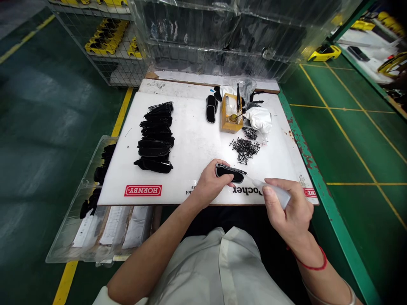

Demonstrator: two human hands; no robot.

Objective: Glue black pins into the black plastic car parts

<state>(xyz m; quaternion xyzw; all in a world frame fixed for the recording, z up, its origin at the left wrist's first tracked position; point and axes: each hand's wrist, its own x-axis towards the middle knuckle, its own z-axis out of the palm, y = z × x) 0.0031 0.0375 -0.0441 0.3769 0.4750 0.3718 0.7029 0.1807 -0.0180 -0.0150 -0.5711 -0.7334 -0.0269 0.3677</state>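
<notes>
Near the front edge of the white table, my left hand (213, 181) grips a flat black part (234, 174) with rounded ends, thumb laid across its face. My right hand (291, 207) is wrapped round a translucent white squeeze bottle (280, 195). The bottle's thin nozzle points left, and its tip is at or very close to the right end of the black part; whether they touch I cannot tell. Just beyond my hands lies a pile of small black pieces (245, 149). To the left, a column of similar black parts (155, 148) is laid out on the table.
A wooden box (231, 123) holding tools stands at the table's back right, beside a white cloth (260, 118). Another black part (211, 109) lies left of the box. A clear plastic tray (57, 248) with papers sits below the table's left side. A wire rack (95, 63) stands behind left.
</notes>
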